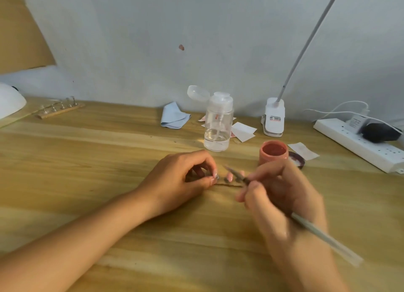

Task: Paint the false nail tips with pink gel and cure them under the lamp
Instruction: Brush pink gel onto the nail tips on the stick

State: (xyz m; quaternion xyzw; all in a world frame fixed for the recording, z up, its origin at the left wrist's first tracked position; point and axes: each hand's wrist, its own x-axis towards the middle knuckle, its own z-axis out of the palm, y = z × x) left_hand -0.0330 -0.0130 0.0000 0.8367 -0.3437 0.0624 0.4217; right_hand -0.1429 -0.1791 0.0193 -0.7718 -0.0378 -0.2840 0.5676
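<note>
The left hand [181, 178] pinched one end of a thin wooden strip [227, 184] lying mid-table [109, 151]. On it stood a pink-coated nail tip [229, 177]. The right hand [282, 193], blurred, gripped a brush [325, 237] with its bristle end at that tip. Just beyond sat the open pink gel pot [273, 152] and its lid [297, 159]. Nearer the back edge stood a pump bottle [218, 121]. The white curing lamp [8, 101] sat at the back left corner, with another strip of tips [60, 110] beside it.
</note>
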